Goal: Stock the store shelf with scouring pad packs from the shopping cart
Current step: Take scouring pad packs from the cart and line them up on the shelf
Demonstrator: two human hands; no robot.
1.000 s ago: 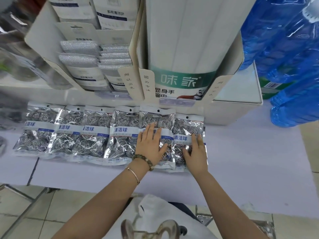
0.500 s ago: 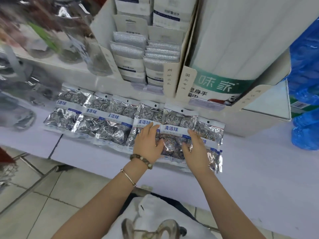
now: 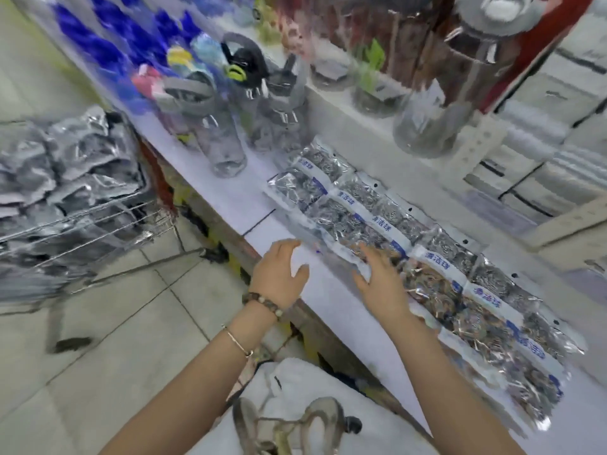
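Observation:
Several silvery scouring pad packs (image 3: 387,221) lie overlapping in a row on the pale shelf board (image 3: 331,287), running from the upper middle to the lower right. My left hand (image 3: 279,274) hovers open over the shelf's front edge, holding nothing, clear of the packs. My right hand (image 3: 384,280) is open too, fingers spread, its fingertips over the near edge of a pack in the row. At the left stands the wire shopping cart (image 3: 108,221) with more silvery packs (image 3: 65,165) heaped inside.
Clear water bottles (image 3: 226,133) with grey lids stand on the shelf behind the row's far end. Glass jars (image 3: 427,126) and white boxed goods (image 3: 542,133) fill the raised ledge behind. Tiled floor (image 3: 108,323) lies between cart and shelf.
The view has swung left, bringing the cart into sight. Both hands have lifted off the packs they pressed; the left hand has moved left past the row's near edge.

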